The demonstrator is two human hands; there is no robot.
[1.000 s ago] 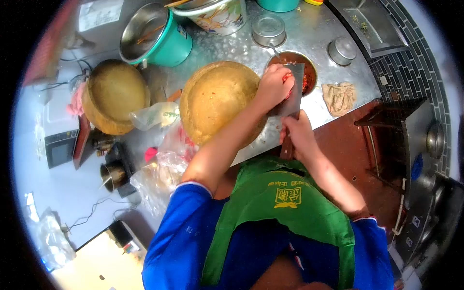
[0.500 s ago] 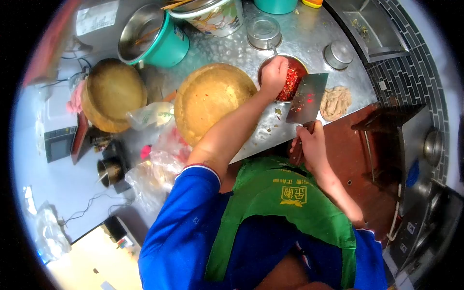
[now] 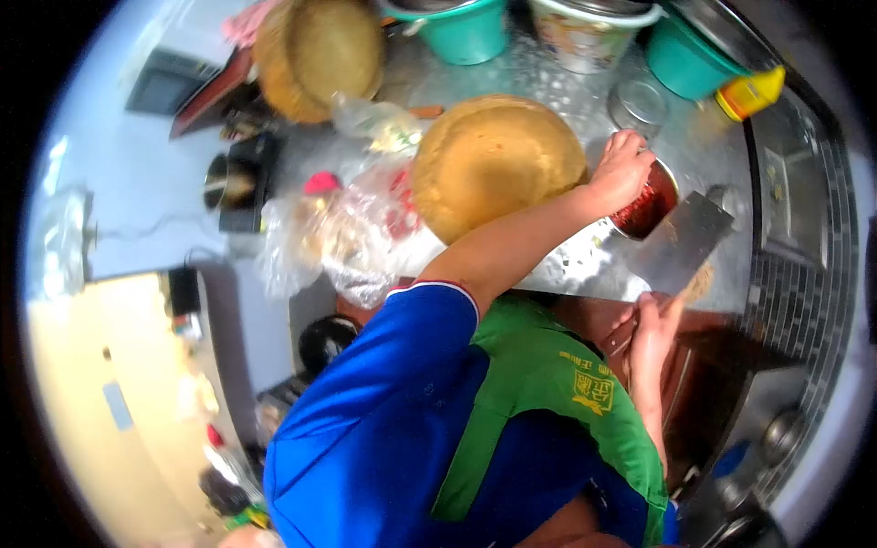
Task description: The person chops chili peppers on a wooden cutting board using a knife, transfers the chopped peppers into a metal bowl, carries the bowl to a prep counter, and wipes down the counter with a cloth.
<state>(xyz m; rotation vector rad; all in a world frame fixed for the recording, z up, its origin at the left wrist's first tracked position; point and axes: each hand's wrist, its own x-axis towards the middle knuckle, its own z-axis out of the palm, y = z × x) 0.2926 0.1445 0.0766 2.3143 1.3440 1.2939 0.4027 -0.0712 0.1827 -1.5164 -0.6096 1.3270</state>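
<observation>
My left hand (image 3: 623, 171) is over the left rim of a metal bowl (image 3: 674, 183) of chopped red chili (image 3: 647, 208). Its fingers are bent together; whether they hold the rim or a handle cannot be made out. In my right hand (image 3: 650, 321) is a cleaver, its wide blade (image 3: 683, 245) tilted beside the bowl, at the lower right. Left of my left hand stands a round wooden chopping block (image 3: 498, 160) with small scraps on it. Dark bits lie on the metal table (image 3: 548, 272) below the bowl.
A lidded tin (image 3: 638, 105) stands behind the bowl. Teal buckets (image 3: 464, 35), a patterned bucket (image 3: 583, 38) and a yellow bottle (image 3: 751, 93) line the back. Plastic bags (image 3: 361, 239) and a second wooden block (image 3: 320, 57) are at the left. A cloth (image 3: 700, 283) lies by the cleaver.
The view has turned, so the table appears shifted. Earlier my left hand was at the cleaver blade; it moved off to the bowl's rim. The cleaver swung away to the right.
</observation>
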